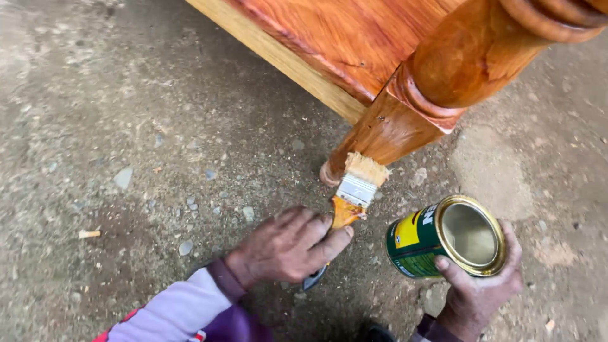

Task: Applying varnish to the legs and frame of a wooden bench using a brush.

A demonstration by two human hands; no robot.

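My left hand [285, 248] grips the orange handle of a flat paintbrush [356, 189]. Its pale bristles touch the foot of a turned, glossy orange-brown wooden furniture leg [405, 120]. My right hand [479, 290] holds an open green and yellow tin can [423, 240] from below, tilted on its side with its gold-rimmed mouth facing up and to the right. The can sits just right of the brush, low over the ground. A purple and white sleeve covers my left forearm.
The leg belongs to a varnished wooden furniture piece [342, 38] with a pale lower rail [278, 57], across the top of the view. Beneath lies rough grey concrete ground [126, 126] with small stones and a small pale scrap [88, 234] at the left.
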